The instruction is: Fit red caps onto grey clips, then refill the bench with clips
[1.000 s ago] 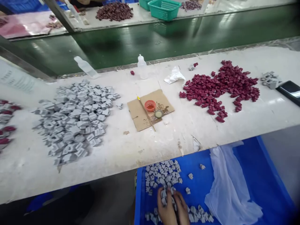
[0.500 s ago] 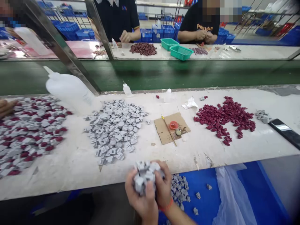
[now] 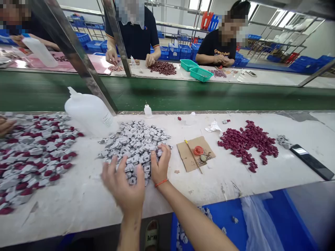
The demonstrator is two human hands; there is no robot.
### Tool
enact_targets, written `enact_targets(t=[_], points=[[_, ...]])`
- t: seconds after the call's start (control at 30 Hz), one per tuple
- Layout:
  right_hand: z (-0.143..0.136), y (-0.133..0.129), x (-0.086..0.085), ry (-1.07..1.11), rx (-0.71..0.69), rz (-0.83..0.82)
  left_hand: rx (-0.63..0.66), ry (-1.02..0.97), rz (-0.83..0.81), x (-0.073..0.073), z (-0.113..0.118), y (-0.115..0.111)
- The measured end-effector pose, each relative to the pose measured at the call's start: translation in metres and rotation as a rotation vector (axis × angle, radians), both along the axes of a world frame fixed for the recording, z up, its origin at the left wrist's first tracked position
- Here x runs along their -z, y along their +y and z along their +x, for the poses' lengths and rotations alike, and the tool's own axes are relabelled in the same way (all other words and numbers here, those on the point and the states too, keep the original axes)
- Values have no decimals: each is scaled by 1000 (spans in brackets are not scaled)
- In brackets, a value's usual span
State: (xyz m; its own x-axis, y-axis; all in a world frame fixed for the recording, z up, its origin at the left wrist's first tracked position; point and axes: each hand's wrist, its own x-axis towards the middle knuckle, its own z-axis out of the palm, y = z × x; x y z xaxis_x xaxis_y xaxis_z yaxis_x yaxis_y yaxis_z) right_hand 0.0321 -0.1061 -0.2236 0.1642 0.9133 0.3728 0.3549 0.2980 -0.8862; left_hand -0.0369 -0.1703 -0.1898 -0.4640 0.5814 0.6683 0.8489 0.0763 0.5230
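Observation:
A heap of small grey plastic-looking pieces (image 3: 133, 139) lies on the white worktable. At its front left edge is my left hand (image 3: 125, 183), fingers spread and slightly blurred, holding nothing. My right hand (image 3: 160, 162), with a red bracelet at the wrist, rests against the heap's right side, its thumb and fingers apart. Between the two hands some grey pieces show. Below the table edge, a blue bin (image 3: 227, 216) holds more grey pieces and a clear plastic bag (image 3: 259, 223).
Left of the heap are a large white bottle (image 3: 89, 113) and a mixed grey-and-maroon pile (image 3: 36, 150). Rightward lie a cardboard piece (image 3: 187, 158) with a thin stick, a maroon pile (image 3: 248, 143) and a phone (image 3: 311, 162). Across the green belt (image 3: 183, 94), co-workers sit.
Both hands have moved from above the table's front edge up to the grey heap. The grey pieces they cupped have been let go there, and the hands have spread apart. The view has tilted up.

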Motion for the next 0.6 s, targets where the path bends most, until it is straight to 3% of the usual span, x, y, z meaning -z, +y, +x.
enact_targets(t=[0.07, 0.17, 0.3, 0.47, 0.53, 0.6], points=[[11, -5, 0, -33, -36, -11, -10, 12, -118, 4, 0, -29], [30, -15, 0, -145, -142, -36, -10, 27, -324, 24, 2, -56], [34, -15, 1, -363, -277, -62, -21, 93, -391, 50, 0, -46], [22, -2, -9, -372, -244, -79, -54, 62, -378, 46, -9, -20], [39, -17, -16, -299, -259, -43, -45, 11, -363, 43, -12, -29], [75, -53, -17, -195, -273, 12, -17, -58, -330, 46, -7, -54]])
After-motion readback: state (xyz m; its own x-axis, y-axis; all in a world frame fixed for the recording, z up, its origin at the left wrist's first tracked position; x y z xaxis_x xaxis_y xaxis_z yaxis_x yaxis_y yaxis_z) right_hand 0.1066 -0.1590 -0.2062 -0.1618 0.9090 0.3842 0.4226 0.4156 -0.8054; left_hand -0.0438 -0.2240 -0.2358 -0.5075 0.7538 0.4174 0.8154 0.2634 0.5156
